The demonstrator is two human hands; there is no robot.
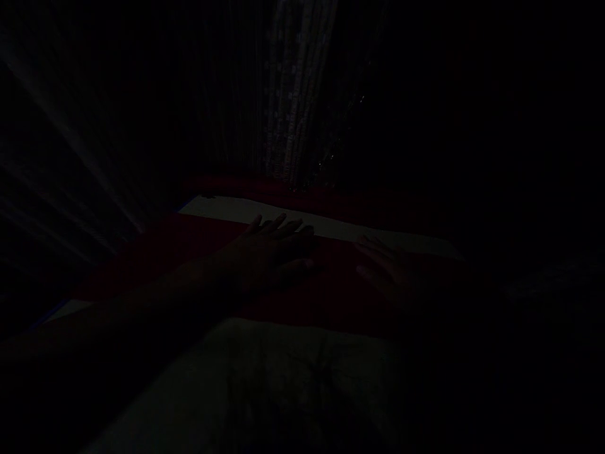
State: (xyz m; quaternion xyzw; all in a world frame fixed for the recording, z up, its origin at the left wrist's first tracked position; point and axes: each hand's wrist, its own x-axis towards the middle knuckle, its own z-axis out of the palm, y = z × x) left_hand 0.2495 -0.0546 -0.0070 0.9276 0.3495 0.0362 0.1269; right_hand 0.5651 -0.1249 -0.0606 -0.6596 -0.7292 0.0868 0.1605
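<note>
- Head view, very dark; detail limited.
- Dark red flat cloth band lies across a pale cream sheet; taken as landmark.
- Left hand: palm down on the red band, fingers spread flat, grip fully open, holding nothing.
- Right hand: flat on the red band's right part, fingers extended, grip open, empty.
- Hands apart, side by side.
- Pale patterned hanging curtain behind the band's far edge.
</note>
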